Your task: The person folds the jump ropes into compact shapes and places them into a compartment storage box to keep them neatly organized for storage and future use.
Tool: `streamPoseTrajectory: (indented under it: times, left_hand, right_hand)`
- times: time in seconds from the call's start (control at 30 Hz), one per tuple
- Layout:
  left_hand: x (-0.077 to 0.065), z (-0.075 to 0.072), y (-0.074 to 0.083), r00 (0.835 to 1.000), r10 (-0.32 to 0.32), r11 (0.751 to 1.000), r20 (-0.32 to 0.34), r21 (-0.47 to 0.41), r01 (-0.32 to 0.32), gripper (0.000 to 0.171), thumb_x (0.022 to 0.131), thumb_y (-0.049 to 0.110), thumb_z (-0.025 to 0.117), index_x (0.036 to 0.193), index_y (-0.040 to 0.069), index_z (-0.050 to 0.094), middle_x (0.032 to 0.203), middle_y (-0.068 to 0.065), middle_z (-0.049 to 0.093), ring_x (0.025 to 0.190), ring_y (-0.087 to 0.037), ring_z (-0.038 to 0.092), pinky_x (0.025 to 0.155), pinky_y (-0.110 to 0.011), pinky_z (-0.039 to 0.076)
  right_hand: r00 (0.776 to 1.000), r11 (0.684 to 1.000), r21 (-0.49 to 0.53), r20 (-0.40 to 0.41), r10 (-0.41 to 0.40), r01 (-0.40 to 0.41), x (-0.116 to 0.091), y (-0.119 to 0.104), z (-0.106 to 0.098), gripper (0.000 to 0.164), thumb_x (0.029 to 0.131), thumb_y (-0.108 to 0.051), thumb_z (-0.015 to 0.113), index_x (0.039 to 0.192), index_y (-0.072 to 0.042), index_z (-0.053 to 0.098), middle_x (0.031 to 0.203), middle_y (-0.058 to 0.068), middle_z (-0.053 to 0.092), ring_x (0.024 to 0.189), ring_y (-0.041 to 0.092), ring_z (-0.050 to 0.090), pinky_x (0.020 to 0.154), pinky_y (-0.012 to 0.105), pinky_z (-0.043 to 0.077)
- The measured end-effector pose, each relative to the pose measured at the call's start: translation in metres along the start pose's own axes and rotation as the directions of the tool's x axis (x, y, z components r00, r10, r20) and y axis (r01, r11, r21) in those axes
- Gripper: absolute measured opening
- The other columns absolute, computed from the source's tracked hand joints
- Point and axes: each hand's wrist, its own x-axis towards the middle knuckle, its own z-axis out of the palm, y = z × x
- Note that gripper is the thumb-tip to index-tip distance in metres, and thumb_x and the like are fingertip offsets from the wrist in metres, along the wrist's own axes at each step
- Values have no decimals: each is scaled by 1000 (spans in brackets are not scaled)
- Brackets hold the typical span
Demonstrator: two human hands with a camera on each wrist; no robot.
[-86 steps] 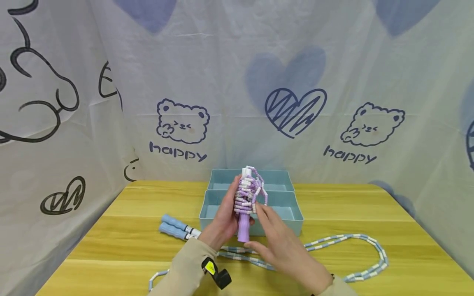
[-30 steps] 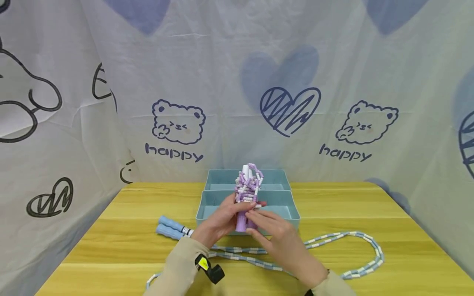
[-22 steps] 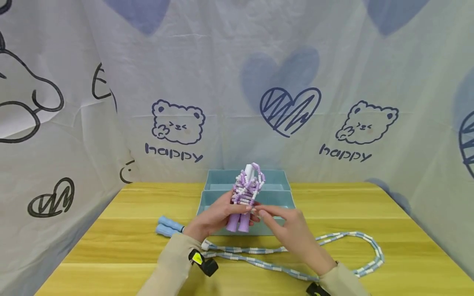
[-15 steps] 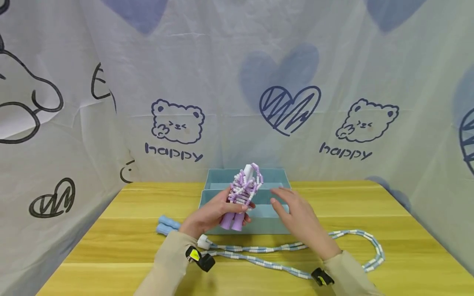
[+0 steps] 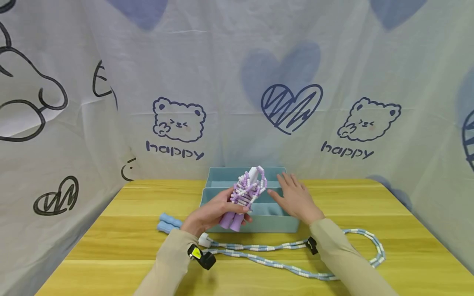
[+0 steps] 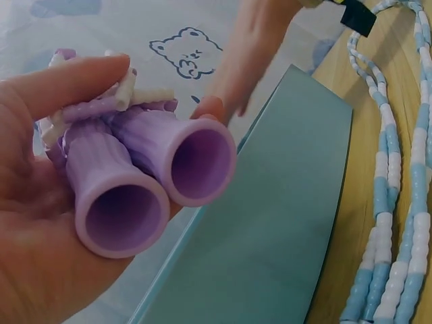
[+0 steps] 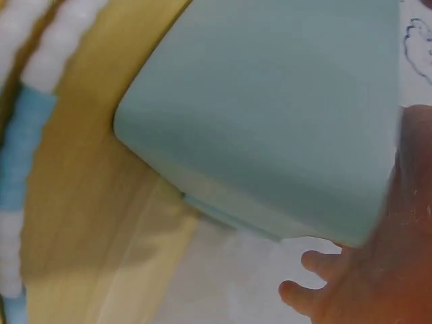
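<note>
My left hand (image 5: 212, 211) grips a purple-and-white beaded jump rope (image 5: 246, 191), its cord wound into a bundle around the handles. Two hollow purple handle ends (image 6: 123, 217) face the left wrist camera, with the thumb across the beads above them. A small loop of beads stands up beside a white handle tip. My right hand (image 5: 298, 201) has its fingers extended at the right end of two blue-green boxes. In the right wrist view it lies along the edge of the front box (image 7: 270, 115); whether it presses on the rim is hard to tell.
The back box (image 5: 226, 176) stands right behind the front one, near the curtain (image 5: 237, 123). A blue-and-white beaded jump rope (image 5: 266, 248) stretches over the wooden table (image 5: 122, 246) before the boxes, its blue handles (image 5: 166, 225) on the left partly behind my left wrist.
My right hand has left the purple jump rope and moved right and forward to the boxes' right end. The left hand still holds the bundle, now tilted, with both purple handles showing.
</note>
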Motion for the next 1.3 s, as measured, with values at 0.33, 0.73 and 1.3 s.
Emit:
streamPoseTrajectory:
  times: [0.33, 0.73, 1.3]
  left_hand:
    - [3, -1, -1, 1000, -13, 999, -5, 39, 13, 67, 88, 5, 67, 146, 15, 35, 118, -25, 55, 95, -41, 67, 80, -46, 55]
    - [-2, -4, 14, 987, 74, 911, -140, 413, -9, 70, 86, 8, 72, 146, 21, 37, 113, -18, 56, 69, -31, 62, 61, -43, 55]
    - [47, -20, 37, 953, 294, 230, -67, 973, -2, 70, 89, 8, 73, 149, 19, 39, 141, -6, 51, 125, -23, 52, 102, -41, 43]
  right_hand:
    - [997, 994, 75, 39, 73, -76, 11, 21, 21, 89, 97, -69, 31, 155, -2, 20, 160, 24, 9, 144, 49, 2, 108, 70, 7]
    - [993, 994, 40, 58, 103, -105, 14, 20, 25, 90, 96, -70, 34, 157, -6, 18, 161, 22, 8, 145, 46, 2, 109, 70, 7]
    - [995, 991, 102, 48, 86, -90, 10, 18, 27, 86, 99, -63, 37, 154, 1, 22, 159, 26, 11, 144, 47, 9, 109, 67, 14]
